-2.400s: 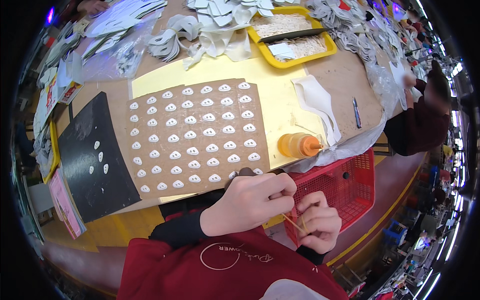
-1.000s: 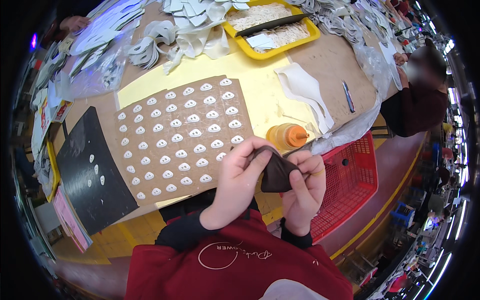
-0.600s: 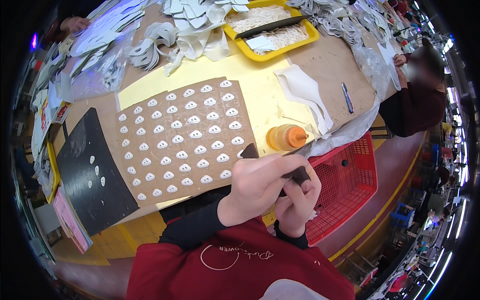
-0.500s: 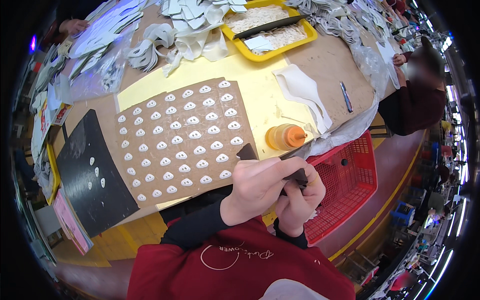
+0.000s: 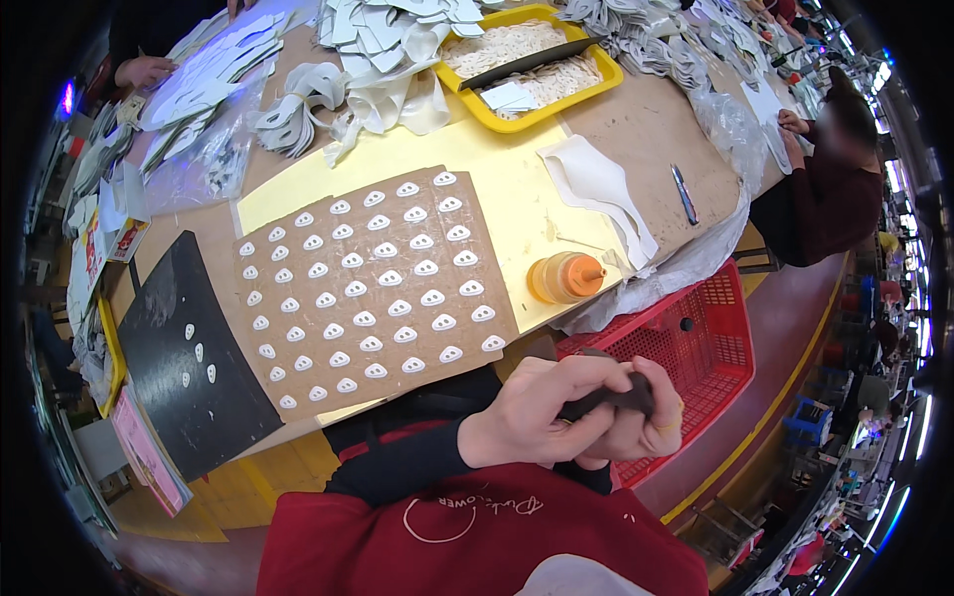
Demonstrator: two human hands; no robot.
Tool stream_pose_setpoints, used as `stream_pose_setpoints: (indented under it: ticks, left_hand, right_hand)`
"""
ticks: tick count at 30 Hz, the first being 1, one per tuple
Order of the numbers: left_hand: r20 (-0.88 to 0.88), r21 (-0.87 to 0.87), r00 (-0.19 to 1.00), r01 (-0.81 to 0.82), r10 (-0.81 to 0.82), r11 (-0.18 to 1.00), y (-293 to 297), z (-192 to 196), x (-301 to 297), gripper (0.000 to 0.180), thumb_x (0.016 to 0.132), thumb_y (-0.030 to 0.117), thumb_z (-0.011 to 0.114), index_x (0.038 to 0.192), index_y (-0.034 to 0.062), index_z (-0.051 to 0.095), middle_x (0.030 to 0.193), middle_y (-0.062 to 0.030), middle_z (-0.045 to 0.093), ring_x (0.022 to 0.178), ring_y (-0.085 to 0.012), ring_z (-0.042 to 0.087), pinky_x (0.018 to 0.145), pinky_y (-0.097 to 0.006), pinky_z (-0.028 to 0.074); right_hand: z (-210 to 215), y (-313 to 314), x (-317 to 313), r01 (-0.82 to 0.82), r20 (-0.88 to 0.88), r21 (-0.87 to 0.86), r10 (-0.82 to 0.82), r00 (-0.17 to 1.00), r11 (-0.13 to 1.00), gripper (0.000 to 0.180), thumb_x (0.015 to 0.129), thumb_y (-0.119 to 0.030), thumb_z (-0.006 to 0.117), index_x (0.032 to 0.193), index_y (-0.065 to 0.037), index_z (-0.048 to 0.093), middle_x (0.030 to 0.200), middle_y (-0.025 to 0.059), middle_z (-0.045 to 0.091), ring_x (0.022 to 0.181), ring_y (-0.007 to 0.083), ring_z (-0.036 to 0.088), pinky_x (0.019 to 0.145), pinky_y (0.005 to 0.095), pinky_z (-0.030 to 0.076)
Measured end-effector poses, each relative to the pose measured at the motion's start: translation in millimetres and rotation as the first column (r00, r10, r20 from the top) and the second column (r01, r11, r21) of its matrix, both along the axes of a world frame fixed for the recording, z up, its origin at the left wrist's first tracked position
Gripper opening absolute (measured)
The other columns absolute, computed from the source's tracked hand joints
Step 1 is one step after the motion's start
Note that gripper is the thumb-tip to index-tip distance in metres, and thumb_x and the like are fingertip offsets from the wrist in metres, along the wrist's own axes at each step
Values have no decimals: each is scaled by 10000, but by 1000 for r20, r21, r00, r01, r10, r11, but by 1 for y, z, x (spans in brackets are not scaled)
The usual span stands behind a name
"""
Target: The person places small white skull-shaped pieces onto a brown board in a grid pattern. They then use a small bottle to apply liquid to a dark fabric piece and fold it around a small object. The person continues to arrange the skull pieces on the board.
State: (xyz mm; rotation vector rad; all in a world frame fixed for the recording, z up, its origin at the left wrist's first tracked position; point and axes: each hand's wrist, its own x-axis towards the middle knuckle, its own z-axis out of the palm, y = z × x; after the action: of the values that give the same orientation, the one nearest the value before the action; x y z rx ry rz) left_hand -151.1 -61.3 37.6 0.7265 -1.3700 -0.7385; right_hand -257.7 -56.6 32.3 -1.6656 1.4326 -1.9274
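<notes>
In front of my chest, past the table's near edge, both hands are closed around a dark brown, flat, flexible piece [image 5: 624, 395]. My left hand [image 5: 522, 412] pinches its left part, and my right hand [image 5: 656, 422] grips the right end. Fingers cover much of the piece, so its full shape is hidden. Just ahead on the table lies a brown cardboard sheet [image 5: 328, 283] bearing rows of small white rounded-triangle pieces [image 5: 411, 365], each with two dark spots. Beside that sheet's right edge stands a squeeze bottle [image 5: 564, 277] with orange contents and an orange nozzle.
A black board [image 5: 189, 397] with several white pieces lies left. Farther back sit a yellow tray [image 5: 517, 123] of small pale pieces, white fabric [image 5: 591, 179] and a pen [image 5: 685, 194]. A red plastic basket [image 5: 730, 372] stands right below the table. Co-workers sit across and right.
Both hands have moved right and slightly down, away from the cardboard sheet, keeping the dark piece between them. The grip has shifted, and more of the sheet's lower right corner shows.
</notes>
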Motion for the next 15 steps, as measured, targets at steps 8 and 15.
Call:
stream_pose_setpoints:
  ticks: [8,15]
  left_hand:
    - [74,158,996,-50,38,986,-5,12,-1,359,698,-99,602,1034,-5,685,802,-138,697,642,-247,687,593,-305,540]
    - [275,-135,907,-291,318,947,-23,10,20,421,618,-76,569,998,18,723,585,-59,547,446,-190,529,439,-305,403]
  right_hand:
    - [11,-15,7,31,62,-58,-27,998,998,285,663,103,497,846,44,709,574,79,619,521,102,589,510,202,443]
    - [7,-10,26,-387,618,-14,313,721,922,177,860,81,615,1035,91,632,958,141,674,836,146,644,777,232,510]
